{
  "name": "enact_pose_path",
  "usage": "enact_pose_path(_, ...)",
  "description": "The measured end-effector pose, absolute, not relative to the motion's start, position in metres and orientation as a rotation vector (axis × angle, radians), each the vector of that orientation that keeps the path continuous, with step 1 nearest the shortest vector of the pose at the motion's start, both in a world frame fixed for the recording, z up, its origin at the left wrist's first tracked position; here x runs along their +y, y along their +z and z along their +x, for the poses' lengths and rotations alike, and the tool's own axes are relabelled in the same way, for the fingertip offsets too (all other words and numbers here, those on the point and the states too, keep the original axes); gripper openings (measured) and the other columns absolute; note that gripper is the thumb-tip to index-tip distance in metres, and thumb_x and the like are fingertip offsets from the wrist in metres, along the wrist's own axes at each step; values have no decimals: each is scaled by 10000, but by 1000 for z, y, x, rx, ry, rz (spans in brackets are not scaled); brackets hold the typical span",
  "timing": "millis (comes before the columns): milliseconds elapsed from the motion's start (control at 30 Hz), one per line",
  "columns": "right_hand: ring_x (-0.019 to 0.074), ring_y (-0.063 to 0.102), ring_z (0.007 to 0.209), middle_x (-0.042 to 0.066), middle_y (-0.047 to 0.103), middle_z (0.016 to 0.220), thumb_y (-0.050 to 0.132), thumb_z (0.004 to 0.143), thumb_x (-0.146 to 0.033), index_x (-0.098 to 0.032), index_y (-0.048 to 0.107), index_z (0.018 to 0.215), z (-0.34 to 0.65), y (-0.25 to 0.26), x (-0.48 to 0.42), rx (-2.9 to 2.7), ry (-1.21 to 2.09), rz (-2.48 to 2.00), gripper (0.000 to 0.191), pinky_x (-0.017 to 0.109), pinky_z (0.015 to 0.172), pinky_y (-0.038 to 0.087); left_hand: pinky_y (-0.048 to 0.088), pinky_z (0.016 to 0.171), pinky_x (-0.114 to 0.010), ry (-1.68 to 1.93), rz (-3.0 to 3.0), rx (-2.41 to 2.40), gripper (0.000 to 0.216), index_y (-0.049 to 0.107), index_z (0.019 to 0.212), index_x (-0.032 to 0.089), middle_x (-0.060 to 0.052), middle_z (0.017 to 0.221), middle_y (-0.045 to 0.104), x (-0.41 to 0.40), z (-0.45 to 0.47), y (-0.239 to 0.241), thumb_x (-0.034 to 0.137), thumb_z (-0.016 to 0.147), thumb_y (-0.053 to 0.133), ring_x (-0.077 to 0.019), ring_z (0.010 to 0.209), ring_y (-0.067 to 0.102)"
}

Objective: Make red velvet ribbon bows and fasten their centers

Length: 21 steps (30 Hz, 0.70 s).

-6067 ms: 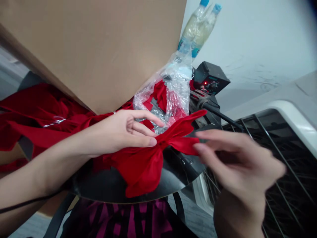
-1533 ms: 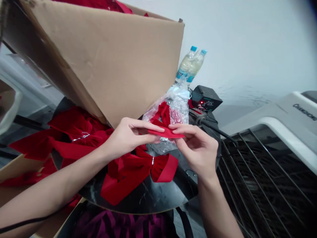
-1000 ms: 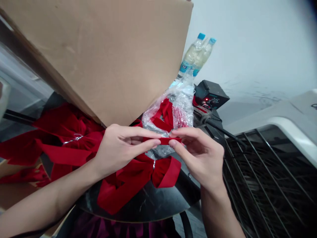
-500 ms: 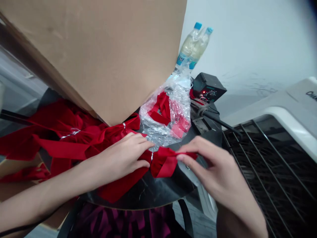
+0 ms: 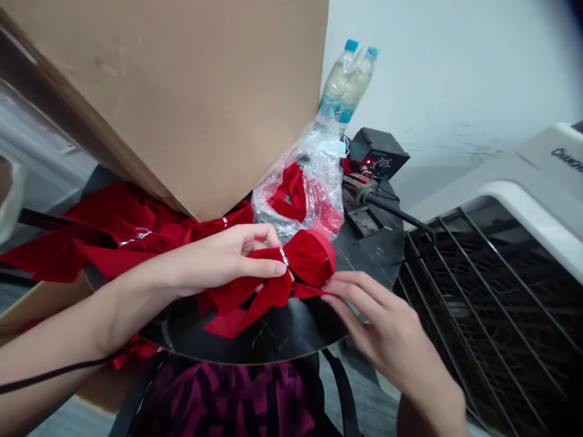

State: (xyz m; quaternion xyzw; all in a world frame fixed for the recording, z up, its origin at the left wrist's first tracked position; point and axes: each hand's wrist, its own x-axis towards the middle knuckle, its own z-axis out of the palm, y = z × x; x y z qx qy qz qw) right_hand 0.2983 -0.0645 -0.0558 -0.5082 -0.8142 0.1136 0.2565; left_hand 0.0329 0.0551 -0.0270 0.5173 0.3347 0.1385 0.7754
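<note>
A red velvet bow [image 5: 310, 255] with a silver tie round its middle is held just above the front of a dark round table. My left hand [image 5: 255, 258] is closed on it, thumb pressed beside the tie. My right hand [image 5: 368, 312] pinches a red strip of the same bow at its right, between thumb and fingers. The bow's tails hang to the left, under my left hand. More red bows [image 5: 136, 233] lie heaped to the left, one with a silver tie showing. Behind, a clear plastic bag [image 5: 325, 182] holds red ribbon pieces.
A large cardboard box [image 5: 218, 91] rises at the back of the table [image 5: 273, 343]. Two bottles [image 5: 341, 82] and a black control box [image 5: 380, 152] with a red light stand behind the bag. A white heater [image 5: 483, 279] with a wire grille is at right.
My left hand has turned and gripped the bow near its tie. The bow's loop now sits higher, and my right hand has moved down to a lower strip.
</note>
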Motion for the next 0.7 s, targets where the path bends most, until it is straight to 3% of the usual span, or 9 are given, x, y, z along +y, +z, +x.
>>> enact_pose_path(133, 126, 708, 821, 9, 745, 987, 711, 989, -232, -253, 734, 1049, 321, -52, -70, -1889, 255, -1609, 68, 241, 765, 558, 563, 689, -205, 342, 978, 768, 287, 524, 896, 187, -42, 940, 818, 51, 37, -31, 259, 919, 800, -122, 781, 745)
enact_pose_path(267, 91, 642, 552, -42, 705, 688, 776, 938, -265, -269, 763, 921, 279, -53, -73, -1320, 658, -1447, 22, 183, 510, 501, 569, 709, -210, 492, 1015, 780, 273, 547, 905, 192, 2, 861, 791, 46, 49, -38, 222, 891, 818, -125, 789, 745)
enact_pose_path(433, 72, 623, 496, -3, 738, 678, 812, 899, -331, -202, 768, 826, 218, -68, -46, -914, 1016, -1252, 154, 162, 483, 496, 540, 868, -174, 743, 1335, 734, 223, 638, 889, 171, 31, 909, 765, 38, 60, -48, 44, 821, 808, -92, 888, 710)
enact_pose_path(533, 61, 608, 489, 2, 736, 684, 827, 885, -343, -182, 762, 817, 215, -76, -35, -843, 1076, -1224, 186, 157, 482, 488, 556, 875, -186, 766, 1365, 721, 204, 681, 938, 165, 22, 935, 769, 35, 59, -50, 26, 826, 779, -107, 905, 720)
enact_pose_path(700, 68, 599, 478, -6, 712, 646, 826, 882, -347, -169, 735, 781, 218, -76, -39, -829, 1064, -1239, 224, 170, 480, 493, 566, 962, -214, 792, 1407, 804, 405, 692, 1077, 165, -17, 1078, 793, 30, 55, -46, 27, 735, 857, -167, 1064, 746)
